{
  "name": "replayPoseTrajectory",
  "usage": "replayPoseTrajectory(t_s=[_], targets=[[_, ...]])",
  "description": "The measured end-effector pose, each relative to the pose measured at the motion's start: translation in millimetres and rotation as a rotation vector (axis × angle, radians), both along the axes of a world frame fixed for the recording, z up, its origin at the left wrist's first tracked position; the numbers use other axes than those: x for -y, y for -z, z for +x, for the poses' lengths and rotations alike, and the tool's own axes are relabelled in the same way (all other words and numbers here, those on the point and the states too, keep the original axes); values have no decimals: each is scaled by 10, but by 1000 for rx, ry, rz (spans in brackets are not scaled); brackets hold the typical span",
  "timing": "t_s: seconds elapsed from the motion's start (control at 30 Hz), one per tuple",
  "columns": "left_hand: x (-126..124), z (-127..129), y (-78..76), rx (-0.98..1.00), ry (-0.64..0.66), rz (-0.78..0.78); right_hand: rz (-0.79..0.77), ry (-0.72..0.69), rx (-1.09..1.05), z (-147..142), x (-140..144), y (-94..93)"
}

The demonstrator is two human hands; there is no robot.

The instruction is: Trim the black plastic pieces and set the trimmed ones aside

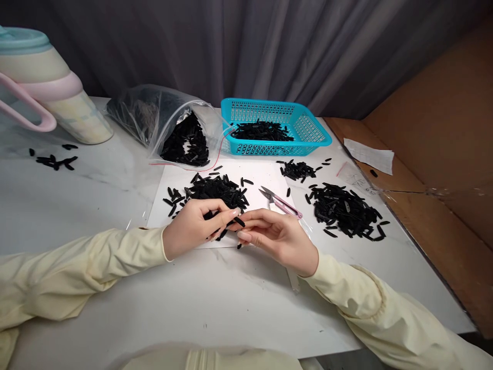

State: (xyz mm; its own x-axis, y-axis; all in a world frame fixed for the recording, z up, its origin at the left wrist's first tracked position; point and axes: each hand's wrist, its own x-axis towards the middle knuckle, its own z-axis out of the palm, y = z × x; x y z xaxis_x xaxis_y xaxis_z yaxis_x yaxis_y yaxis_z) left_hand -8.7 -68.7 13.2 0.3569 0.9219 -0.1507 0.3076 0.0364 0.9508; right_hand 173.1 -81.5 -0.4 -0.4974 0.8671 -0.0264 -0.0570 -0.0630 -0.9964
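Note:
My left hand (194,226) and my right hand (279,237) meet over a white sheet (262,177) on the table. Both pinch a small black oblong piece (239,221) between their fingertips. My left hand seems to cup a few more black pieces under its fingers. A loose heap of the same black pieces (215,190) lies on the sheet just beyond my left hand. Pink-handled thread snips (280,201) lie just beyond my right hand, blades toward the heap.
A bigger pile of black pieces (346,209) lies to the right, a small one (296,169) behind it. A turquoise basket (311,128) and an open plastic bag (169,121) hold more. A pastel jug (57,87) stands far left; a brown board (442,169) borders the right.

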Motion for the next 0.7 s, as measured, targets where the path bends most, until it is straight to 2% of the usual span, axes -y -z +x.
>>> replayPoseTrajectory(t_s=[0.23,0.43,0.57,0.63,0.7], targets=[[8,6,11,17,-5,7,-127,30,-39,-22,-2,-62],[7,14,-1,9,-1,7,-111,37,-30,-31,23,-32],[-16,0,-12,95,-9,-65,47,57,71,22,-41,-133],[-50,-11,-9,183,-29,-165,202,132,174,95,-216,-285],[-90,-20,6,282,-36,-260,430,251,356,188,-528,-465]])
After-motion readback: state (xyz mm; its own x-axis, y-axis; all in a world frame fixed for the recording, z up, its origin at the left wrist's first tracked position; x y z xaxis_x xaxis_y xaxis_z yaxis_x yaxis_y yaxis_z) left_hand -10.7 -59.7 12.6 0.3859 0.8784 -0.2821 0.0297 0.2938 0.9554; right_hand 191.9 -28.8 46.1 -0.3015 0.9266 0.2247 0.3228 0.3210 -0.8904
